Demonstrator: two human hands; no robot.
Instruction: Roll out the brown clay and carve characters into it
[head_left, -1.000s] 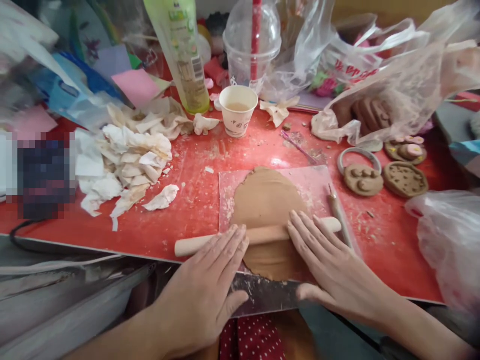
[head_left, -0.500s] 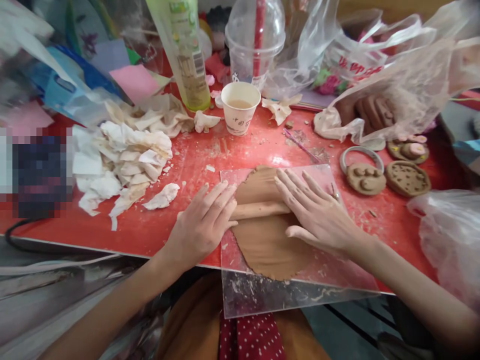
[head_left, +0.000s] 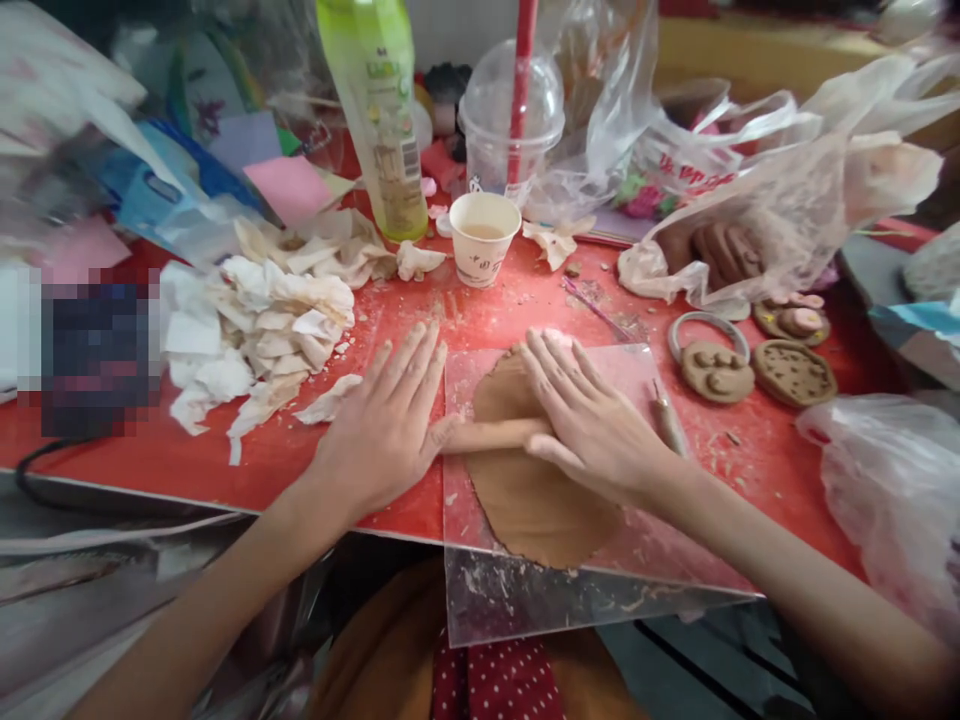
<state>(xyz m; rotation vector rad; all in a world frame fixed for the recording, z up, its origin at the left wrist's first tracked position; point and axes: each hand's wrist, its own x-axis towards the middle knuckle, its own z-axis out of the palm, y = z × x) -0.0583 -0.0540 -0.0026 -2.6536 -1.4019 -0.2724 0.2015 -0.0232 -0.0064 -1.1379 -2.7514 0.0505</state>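
Observation:
A flattened brown clay slab (head_left: 540, 510) lies on a clear plastic sheet (head_left: 517, 610) that hangs over the table's front edge. Across the slab rests a wooden rolling pin (head_left: 491, 436). My left hand (head_left: 390, 420) lies flat over the pin's left end, fingers stretched forward, left of the clay. On the pin's right part lies my right hand (head_left: 592, 425), palm down with its fingers straight; it covers that end of the pin. A small pointed tool (head_left: 664, 418) sits at the sheet's right edge, near my right wrist.
Crumpled tissues (head_left: 262, 330) are heaped on the left. Behind the clay stand a paper cup of liquid (head_left: 484, 240), a green bottle (head_left: 386, 130) and a plastic cup with red straw (head_left: 502, 130). Decorated clay discs (head_left: 716, 373), a ring (head_left: 694, 325) and plastic bags (head_left: 787, 220) occupy the right.
Both hands and the rolling pin have shifted left over the slab. More of the pointed tool shows beside my right hand. The camera view has tilted slightly.

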